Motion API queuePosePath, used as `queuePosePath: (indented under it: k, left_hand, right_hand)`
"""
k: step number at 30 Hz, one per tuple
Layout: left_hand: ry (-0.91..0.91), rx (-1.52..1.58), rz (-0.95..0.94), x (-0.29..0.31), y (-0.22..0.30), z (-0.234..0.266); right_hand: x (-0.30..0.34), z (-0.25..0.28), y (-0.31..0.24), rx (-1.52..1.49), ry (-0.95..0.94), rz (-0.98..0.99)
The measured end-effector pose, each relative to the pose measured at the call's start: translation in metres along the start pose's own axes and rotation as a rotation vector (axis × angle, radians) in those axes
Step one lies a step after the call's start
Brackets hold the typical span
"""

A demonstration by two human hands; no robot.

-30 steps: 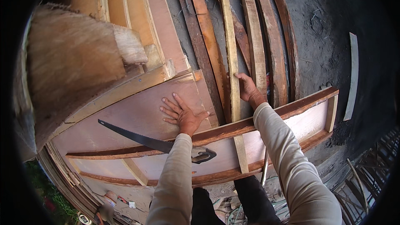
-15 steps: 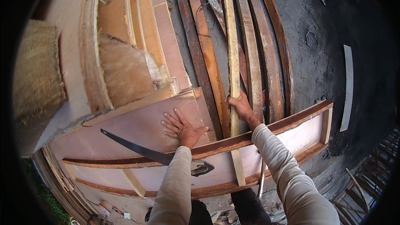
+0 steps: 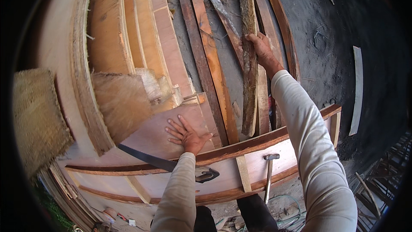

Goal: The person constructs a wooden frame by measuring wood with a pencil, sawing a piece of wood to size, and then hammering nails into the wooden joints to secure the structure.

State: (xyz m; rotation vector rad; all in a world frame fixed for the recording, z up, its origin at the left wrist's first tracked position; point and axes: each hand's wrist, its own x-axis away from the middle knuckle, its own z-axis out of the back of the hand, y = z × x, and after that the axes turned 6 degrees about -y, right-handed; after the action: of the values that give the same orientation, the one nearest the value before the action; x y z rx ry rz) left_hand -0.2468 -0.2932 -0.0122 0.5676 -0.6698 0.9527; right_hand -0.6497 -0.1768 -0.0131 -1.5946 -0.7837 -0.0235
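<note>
Left hand (image 3: 189, 139) fingers splayed flat on a pinkish plywood panel (image 3: 151, 135), right hand (image 3: 264, 52) gripping a long, rough brown bark-edged board (image 3: 249, 88), though some fingertips look kinda hidden.

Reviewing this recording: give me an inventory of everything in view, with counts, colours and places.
Bark-edged board: 1, brown, upper centre
Framed panel: 1, pinkish with reddish-brown rails, lower centre
Handsaw: 1, dark, across the framed panel
Hammer: 1, metallic head, lower centre
Pink board: 1, pinkish, left of centre
Loose timbers: at least five, brown to orange, on the ground
Stacked panels: several, orange-brown to pinkish, upper left
Grey strip: 1, grey, far right
Slats: many, brownish, lower right
Sleeves: 2, cream, lower half
Left grip: 1, bare, spread on the pink board
Right grip: 1, bare, on the bark-edged board
</note>
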Motion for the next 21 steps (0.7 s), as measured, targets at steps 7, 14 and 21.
queuePosePath:
  k: [7, 14, 21]
  left_hand:
    - [-0.010, -0.009, 0.009, -0.001, 0.004, -0.001]
    - [0.007, -0.025, 0.030, -0.002, 0.002, -0.005]
    - [0.013, -0.002, 0.015, -0.002, 0.000, 0.000]
  right_hand:
    - [-0.004, 0.039, 0.021, 0.078, 0.068, -0.166]
    - [0.015, 0.035, 0.032, -0.149, 0.083, -0.107]
    - [0.006, 0.022, 0.042, 0.007, 0.151, -0.033]
